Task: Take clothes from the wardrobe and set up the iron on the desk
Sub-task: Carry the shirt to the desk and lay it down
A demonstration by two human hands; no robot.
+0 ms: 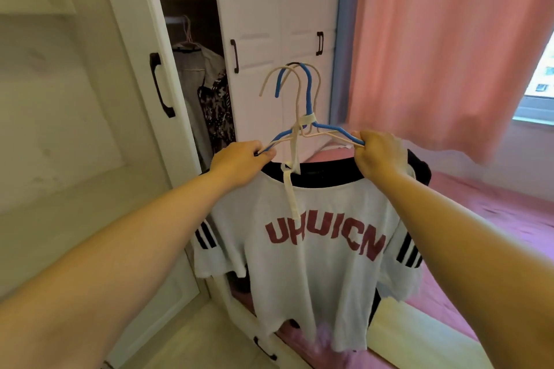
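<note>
A white T-shirt (311, 275) with a black collar, striped sleeves and red letters hangs in front of me on a bundle of hangers (302, 105), blue and cream, hooks up. My left hand (239, 159) grips the left shoulder of the hangers. My right hand (379, 153) grips the right shoulder. A dark garment shows behind the shirt at its right. The white wardrobe (263, 9) stands behind, its left door (141, 75) swung open. More clothes (207, 93) hang inside on the rail. No iron or desk is in view.
A pink curtain (449, 39) hangs at the right beside a window (539, 75). A bed with a pink cover (479, 249) lies under and right of the shirt. Low wardrobe drawers (260, 335) with dark handles sit near the floor.
</note>
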